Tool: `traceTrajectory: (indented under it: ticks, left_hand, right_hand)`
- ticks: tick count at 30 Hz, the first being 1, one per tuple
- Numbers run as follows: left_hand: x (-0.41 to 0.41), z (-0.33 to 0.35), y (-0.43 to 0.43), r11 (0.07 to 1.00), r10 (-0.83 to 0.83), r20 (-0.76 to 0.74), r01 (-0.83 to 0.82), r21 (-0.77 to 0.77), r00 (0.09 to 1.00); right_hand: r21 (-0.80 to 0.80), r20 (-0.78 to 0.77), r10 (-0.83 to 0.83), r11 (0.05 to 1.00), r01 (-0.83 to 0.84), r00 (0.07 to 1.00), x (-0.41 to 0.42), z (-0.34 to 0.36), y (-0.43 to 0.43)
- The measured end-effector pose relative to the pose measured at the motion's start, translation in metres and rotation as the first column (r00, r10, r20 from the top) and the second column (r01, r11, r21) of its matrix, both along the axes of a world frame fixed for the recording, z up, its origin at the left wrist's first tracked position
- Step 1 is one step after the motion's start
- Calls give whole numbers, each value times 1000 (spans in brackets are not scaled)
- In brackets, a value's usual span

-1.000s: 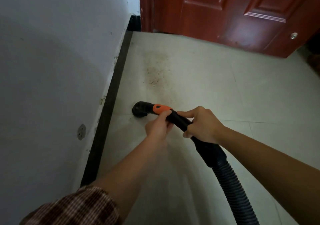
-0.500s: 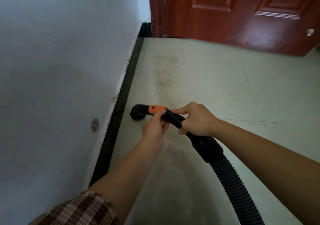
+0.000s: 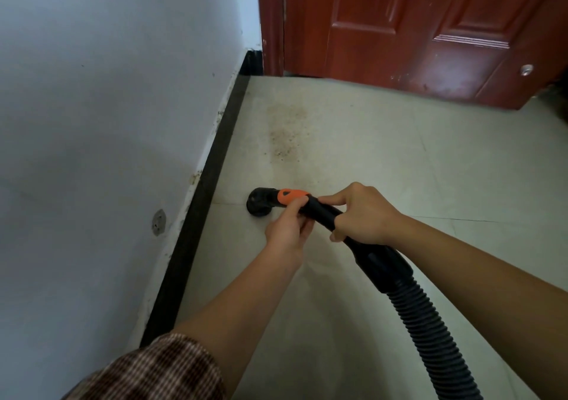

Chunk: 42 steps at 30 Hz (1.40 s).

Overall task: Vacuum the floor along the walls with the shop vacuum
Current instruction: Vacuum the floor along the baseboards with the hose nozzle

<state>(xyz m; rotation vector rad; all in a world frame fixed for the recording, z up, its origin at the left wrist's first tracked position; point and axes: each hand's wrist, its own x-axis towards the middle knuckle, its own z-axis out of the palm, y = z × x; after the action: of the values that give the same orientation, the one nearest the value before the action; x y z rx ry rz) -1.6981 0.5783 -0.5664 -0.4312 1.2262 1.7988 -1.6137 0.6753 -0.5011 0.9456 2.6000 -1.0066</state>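
Nozzle near baseboard | left hand, right hand hold wand | dirt patch ahead

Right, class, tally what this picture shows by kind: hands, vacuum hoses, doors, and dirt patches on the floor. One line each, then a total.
2 hands: left hand, right hand
1 vacuum hose
1 door
1 dirt patch
Total: 5
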Motion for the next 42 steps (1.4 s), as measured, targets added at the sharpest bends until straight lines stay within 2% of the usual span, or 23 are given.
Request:
traceTrajectory:
  ticks: [21,42]
  left_hand:
    - [27,1,18,998,-46,-18,46,-36,999]
    - [72,5,72,959,-282,37,283,-34,959]
  right_hand:
    - [-41,10,-92,995,92,996,32,3,13]
    - [-21,37,-340,940,341,940,97,10,44]
